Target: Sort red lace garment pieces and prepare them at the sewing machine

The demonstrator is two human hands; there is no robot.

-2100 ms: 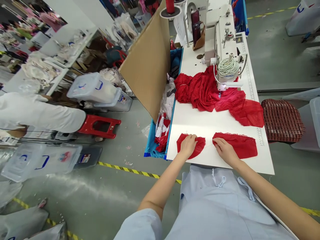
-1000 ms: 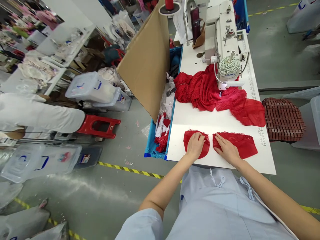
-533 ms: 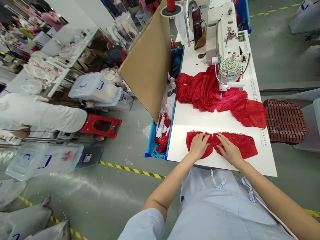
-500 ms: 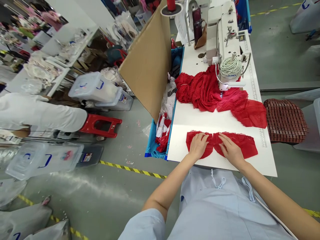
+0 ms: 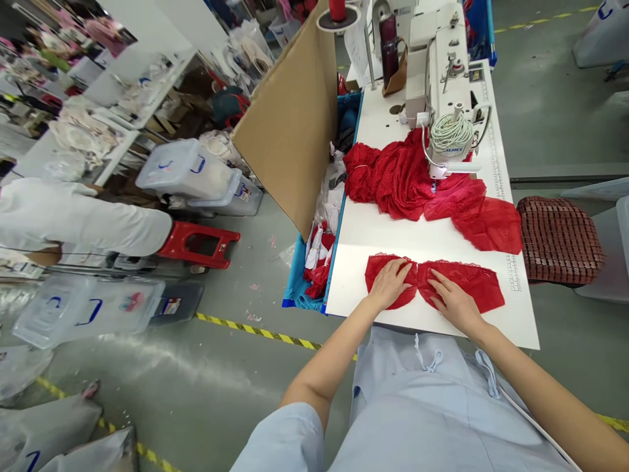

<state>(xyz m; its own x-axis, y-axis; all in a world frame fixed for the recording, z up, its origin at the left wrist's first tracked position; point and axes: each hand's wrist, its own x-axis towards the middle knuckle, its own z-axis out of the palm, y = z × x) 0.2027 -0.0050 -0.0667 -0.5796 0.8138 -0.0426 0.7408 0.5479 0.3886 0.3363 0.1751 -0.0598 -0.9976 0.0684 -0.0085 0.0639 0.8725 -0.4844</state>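
Observation:
Two red lace-edged fabric pieces lie side by side near the front edge of the white table (image 5: 354, 262), their inner ends meeting or almost meeting. My left hand (image 5: 390, 286) rests flat on the smaller-looking left piece (image 5: 375, 267), fingers stretched toward the inner end. On the right piece (image 5: 484, 288) lies my right hand (image 5: 453, 301), its fingers extended and slightly apart. Both palms cover part of the cloth. Beyond them, a crumpled heap of red lace fabric (image 5: 393, 180) runs under the head of a white sewing machine (image 5: 442, 85).
A blue-sided bin (image 5: 293, 282) with fabric scraps hangs along the table's left side, a cardboard sheet (image 5: 289, 124) standing in it. At the right is a stool with a brown beaded seat (image 5: 560, 239). Another person in white (image 5: 98, 219) is at the far left, beside a red stool (image 5: 199, 244).
My right fingertips have slid slightly toward my body over the right piece. The left hand is almost still, and the view has shifted a little.

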